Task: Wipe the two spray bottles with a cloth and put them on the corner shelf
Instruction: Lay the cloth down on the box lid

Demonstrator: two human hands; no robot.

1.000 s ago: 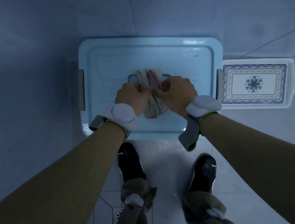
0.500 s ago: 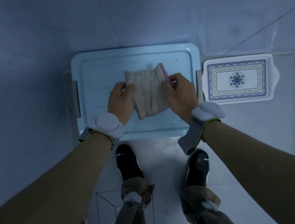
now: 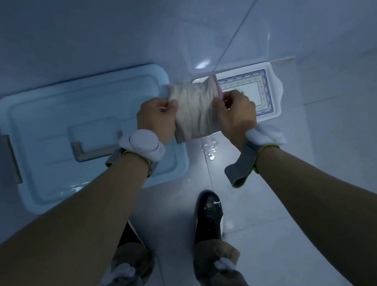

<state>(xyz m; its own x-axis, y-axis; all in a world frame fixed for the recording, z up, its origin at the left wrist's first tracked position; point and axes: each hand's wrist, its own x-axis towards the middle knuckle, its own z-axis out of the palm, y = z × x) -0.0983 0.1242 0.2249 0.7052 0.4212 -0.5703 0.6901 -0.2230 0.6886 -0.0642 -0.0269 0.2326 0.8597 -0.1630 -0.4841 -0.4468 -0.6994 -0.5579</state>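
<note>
1. Nearest to me, my black shoe (image 3: 208, 214) stands on the wet floor tiles (image 3: 261, 195); no spray bottle shows anywhere down here.
2. Further out, my left hand (image 3: 157, 120) and right hand (image 3: 236, 112) are apart, each pinched shut on one side edge of the cloth (image 3: 194, 114), which hangs stretched between them in the air.
3. Beyond the cloth sit the blue storage box lid (image 3: 77, 111) on the left and the patterned tray (image 3: 266, 90) on the right, against the wall.
4. I judge the task barely begun: cloth readied, nothing wiped, bottles and corner shelf both out of view.
</note>
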